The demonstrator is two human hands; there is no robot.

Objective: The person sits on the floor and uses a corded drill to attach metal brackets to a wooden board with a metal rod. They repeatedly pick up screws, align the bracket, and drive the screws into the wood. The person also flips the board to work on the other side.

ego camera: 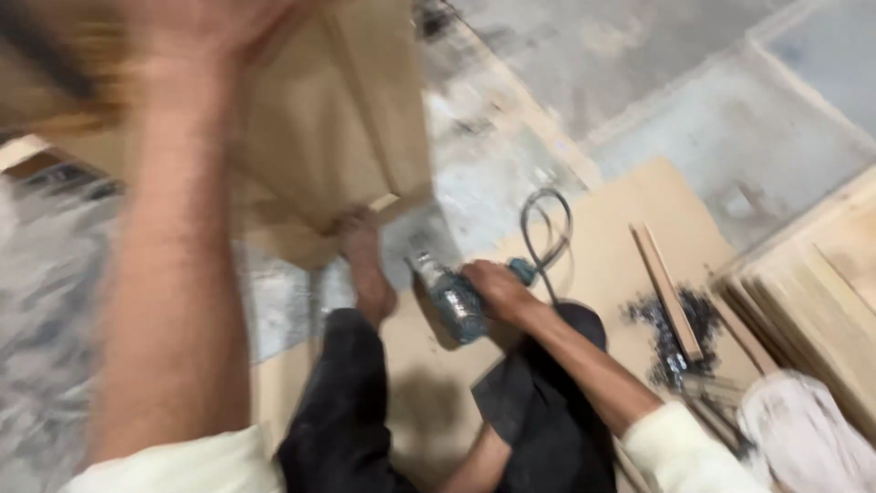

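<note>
Left hand: raised, blurred, on the wooden box.
Right hand: closed around the power drill over the plywood sheet.
Box: tilted, foot beneath.

Soft, even indoor light is falling from above, leaving the grey concrete floor pale and washed out toward the top right. Heavy motion blur is smearing the whole frame, worst on the raised left hand and forearm and on the tan wooden box, whose edges are streaking. The right hand and the teal power tool are showing a little sharper, though still soft. A dim shadow is lying on the flat light-brown board under the tool. No strong glare is showing.
</note>
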